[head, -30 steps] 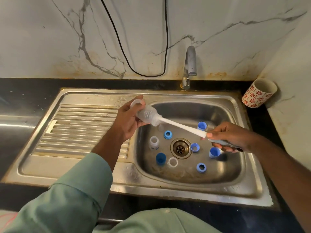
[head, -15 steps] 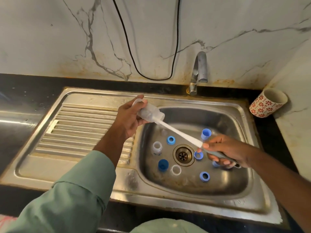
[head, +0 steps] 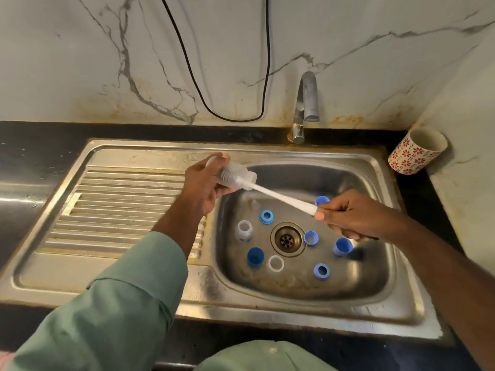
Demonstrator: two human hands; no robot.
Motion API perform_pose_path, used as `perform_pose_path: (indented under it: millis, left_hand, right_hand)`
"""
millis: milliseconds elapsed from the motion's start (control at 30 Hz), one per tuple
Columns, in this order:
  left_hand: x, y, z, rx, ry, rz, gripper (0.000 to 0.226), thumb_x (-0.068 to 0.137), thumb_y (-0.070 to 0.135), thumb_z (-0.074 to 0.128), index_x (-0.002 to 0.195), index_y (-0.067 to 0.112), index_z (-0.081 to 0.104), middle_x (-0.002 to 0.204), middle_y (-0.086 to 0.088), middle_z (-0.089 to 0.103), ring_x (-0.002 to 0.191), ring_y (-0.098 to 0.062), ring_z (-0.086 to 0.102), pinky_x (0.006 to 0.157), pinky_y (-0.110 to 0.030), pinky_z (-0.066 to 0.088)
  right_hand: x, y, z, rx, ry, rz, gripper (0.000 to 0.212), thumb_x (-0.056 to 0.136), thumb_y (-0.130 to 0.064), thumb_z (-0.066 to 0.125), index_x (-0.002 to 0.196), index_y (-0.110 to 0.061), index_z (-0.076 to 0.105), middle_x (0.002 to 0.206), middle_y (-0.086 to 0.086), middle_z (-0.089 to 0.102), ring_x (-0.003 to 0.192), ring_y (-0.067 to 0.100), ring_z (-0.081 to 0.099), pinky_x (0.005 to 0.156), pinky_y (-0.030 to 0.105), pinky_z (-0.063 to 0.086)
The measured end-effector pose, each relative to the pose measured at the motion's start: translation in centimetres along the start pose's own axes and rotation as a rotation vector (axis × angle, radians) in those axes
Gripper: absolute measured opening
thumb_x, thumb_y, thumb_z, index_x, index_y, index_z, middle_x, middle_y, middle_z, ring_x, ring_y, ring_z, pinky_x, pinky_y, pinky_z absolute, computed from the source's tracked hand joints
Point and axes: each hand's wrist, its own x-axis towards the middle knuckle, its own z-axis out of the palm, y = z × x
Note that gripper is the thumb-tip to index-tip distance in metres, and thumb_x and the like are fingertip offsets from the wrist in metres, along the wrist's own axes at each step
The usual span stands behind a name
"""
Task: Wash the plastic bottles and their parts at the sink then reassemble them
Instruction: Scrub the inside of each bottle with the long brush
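My left hand (head: 201,184) grips a small clear plastic bottle (head: 235,174) on its side above the sink's left rim, mouth pointing right. A white bottle brush (head: 284,196) runs into the mouth, its bristles inside the bottle. My right hand (head: 353,216) holds the brush handle over the basin. On the sink (head: 375,309) floor lie several blue caps and rings around the drain (head: 287,239), among them a dark blue cap (head: 255,257), a clear ring (head: 276,263) and a small clear bottle (head: 244,230) standing upright.
A steel tap (head: 305,105) stands behind the basin, with no water running. A ribbed draining board (head: 120,210) lies to the left. A red-flowered mug (head: 416,151) leans in the right corner. A black cable (head: 233,120) hangs on the marble wall.
My right hand has moved the brush handle slightly up and right, sliding the brush in the bottle. The left hand keeps the bottle in much the same place.
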Motion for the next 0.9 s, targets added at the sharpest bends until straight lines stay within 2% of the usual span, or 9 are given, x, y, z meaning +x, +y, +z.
perform_pose_path:
  millis: [67,133,167,267,367,500,633,767,900]
  left_hand:
    - [0.3,-0.4,-0.2,0.02,0.019,0.006,0.027,0.087,0.019,0.076,0.111,0.014,0.066,0.118,-0.013,0.062,0.106,-0.035,0.064,0.074,-0.048,0.062]
    - [0.4,-0.9,-0.4,0.015,0.016,-0.011,0.022,0.087,0.02,0.075,0.107,0.015,0.067,0.118,-0.014,0.063,0.108,-0.036,0.064,0.072,-0.047,0.062]
    - [0.5,-1.1,-0.3,0.028,0.013,-0.013,0.019,0.088,0.02,0.074,0.105,0.016,0.067,0.116,-0.013,0.063,0.107,-0.035,0.064,0.07,-0.045,0.062]
    - [1.3,-1.6,-0.4,0.0,0.05,0.005,0.019,0.089,0.02,0.074,0.105,0.019,0.065,0.112,-0.009,0.062,0.104,-0.032,0.064,0.069,-0.043,0.062]
    - [1.4,-1.9,0.0,-0.02,0.042,-0.008,0.018,0.09,0.021,0.073,0.106,0.019,0.065,0.112,-0.008,0.062,0.102,-0.031,0.064,0.067,-0.04,0.062]
    - [1.4,-1.3,0.7,0.032,0.097,0.024,0.026,0.09,0.021,0.072,0.114,0.016,0.065,0.112,-0.007,0.062,0.1,-0.029,0.064,0.066,-0.04,0.063]
    - [1.1,-0.5,1.0,-0.017,0.079,-0.011,0.021,0.089,0.024,0.073,0.107,0.018,0.064,0.115,-0.01,0.061,0.104,-0.032,0.063,0.067,-0.042,0.062]
    - [0.8,-0.3,1.5,0.031,0.02,0.011,0.01,0.091,0.021,0.071,0.098,0.019,0.065,0.109,-0.008,0.063,0.1,-0.028,0.065,0.059,-0.035,0.06]
    - [0.4,-0.9,1.3,0.018,0.054,-0.049,0.029,0.088,0.028,0.074,0.112,0.017,0.062,0.113,-0.012,0.065,0.101,-0.03,0.066,0.058,-0.036,0.06]
  right_hand:
    - [0.5,0.5,-0.5,-0.135,0.097,-0.004,0.009,0.087,-0.034,0.071,0.084,-0.028,0.077,0.053,-0.013,0.054,0.042,0.003,0.046,0.048,0.015,0.035]
    - [1.0,0.3,-0.6,-0.224,0.189,-0.025,0.013,0.086,-0.033,0.073,0.098,-0.034,0.069,0.049,-0.021,0.056,0.046,-0.003,0.052,0.05,0.011,0.035]
    - [1.2,0.2,-0.4,-0.189,0.132,-0.038,0.005,0.086,-0.032,0.073,0.09,-0.031,0.071,0.046,-0.018,0.056,0.042,-0.001,0.05,0.049,0.013,0.036]
    - [1.5,0.4,0.5,-0.038,-0.027,0.033,0.03,0.088,-0.03,0.071,0.062,-0.016,0.067,0.044,-0.003,0.052,0.035,0.01,0.041,0.046,0.023,0.034]
    - [2.1,1.0,1.0,-0.117,0.158,0.014,0.031,0.088,-0.031,0.071,0.06,-0.019,0.066,0.047,-0.005,0.051,0.041,0.006,0.041,0.048,0.023,0.036]
    - [1.3,0.9,1.5,0.033,0.018,0.047,0.022,0.089,-0.031,0.069,0.071,-0.019,0.072,0.051,0.001,0.056,0.041,0.011,0.043,0.046,0.026,0.037]
    - [1.0,1.6,1.4,-0.303,0.374,-0.034,0.025,0.088,-0.038,0.068,0.108,-0.023,0.074,0.064,-0.007,0.065,0.057,0.01,0.058,0.056,0.026,0.044]
    - [-0.1,3.0,3.1,-0.058,0.205,-0.054,0.024,0.083,-0.038,0.073,0.097,-0.018,0.077,0.052,-0.005,0.054,0.045,0.003,0.043,0.052,0.022,0.039]
    - [-0.3,4.0,2.1,-0.37,0.46,-0.198,0.031,0.086,-0.034,0.071,0.115,-0.023,0.073,0.066,-0.011,0.055,0.062,0.003,0.053,0.054,0.01,0.036]
